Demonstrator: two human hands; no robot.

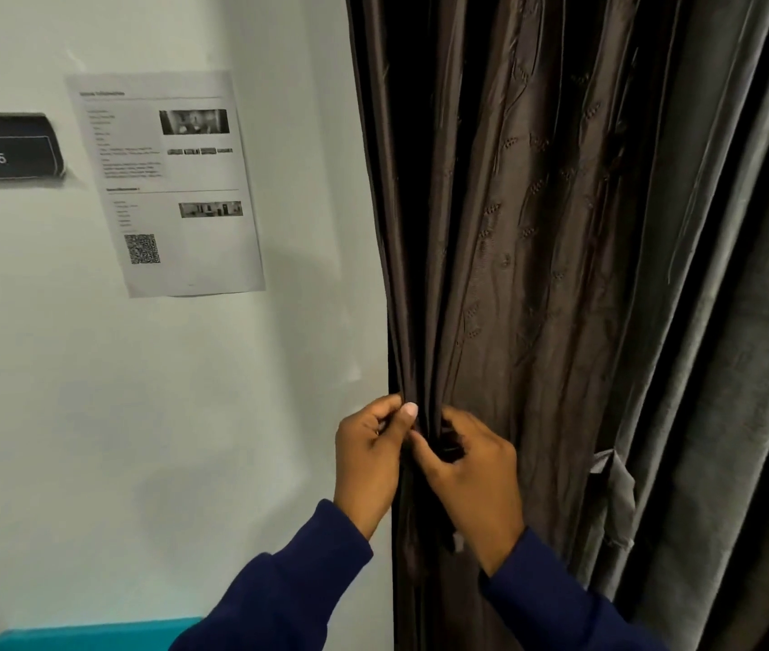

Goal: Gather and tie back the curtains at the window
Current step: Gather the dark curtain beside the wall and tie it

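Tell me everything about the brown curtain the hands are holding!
The brown curtain is dark, shiny cloth with small stitched leaf patterns. It hangs in long folds beside the pale wall, with a grey curtain to its right. The left hand and right hand pinch its bunched left edge together.

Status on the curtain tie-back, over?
Left hand and right hand both pinching the brown curtain's gathered left edge. Dark tie at right fingers, not seen wrapped round. Grey curtain hangs loose alongside. Nothing in the way.
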